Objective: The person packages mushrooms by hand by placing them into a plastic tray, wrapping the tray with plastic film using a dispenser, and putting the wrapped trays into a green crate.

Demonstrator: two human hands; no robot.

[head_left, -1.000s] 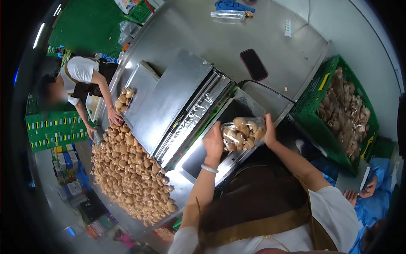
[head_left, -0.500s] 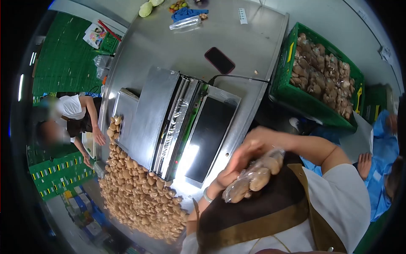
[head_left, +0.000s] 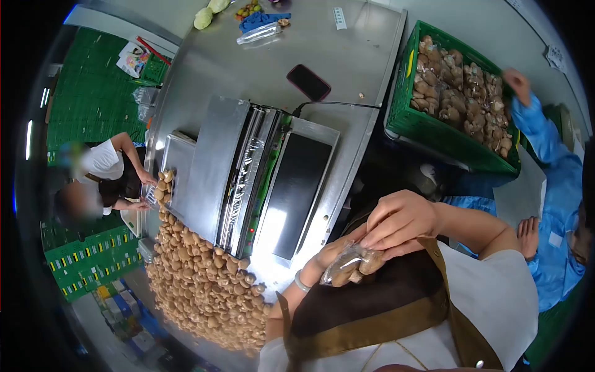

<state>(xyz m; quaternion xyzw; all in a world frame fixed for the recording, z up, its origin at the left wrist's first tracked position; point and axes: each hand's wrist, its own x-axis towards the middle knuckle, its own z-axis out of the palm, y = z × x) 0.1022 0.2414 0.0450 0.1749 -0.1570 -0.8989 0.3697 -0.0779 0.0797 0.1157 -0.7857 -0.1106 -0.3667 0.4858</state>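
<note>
A film-wrapped pack of brown mushrooms [head_left: 356, 268] is held close in front of my apron. My left hand [head_left: 330, 253], with a bracelet at the wrist, is closed around the pack from the far side, its fingers partly hidden. From above, my right hand [head_left: 404, 222] pinches the near end of the pack and its film. Beyond my hands stands a wrapping machine [head_left: 248, 180] with a film roll and a dark flat plate [head_left: 296, 192]. Loose mushrooms [head_left: 204, 279] lie in a large heap beside the machine.
A green crate [head_left: 455, 139] full of wrapped mushroom packs stands at right, beside a person in a blue sleeve [head_left: 539, 127]. Across the metal table [head_left: 260, 68] another person [head_left: 102, 161] works. A phone [head_left: 308, 82], cable, blue cloth [head_left: 265, 22] and metal tray [head_left: 180, 152] lie there.
My right hand has come down onto the pack, which now sits lower and more covered. The blue-sleeved arm has reached to the crate. The person across has brought both hands near the tray.
</note>
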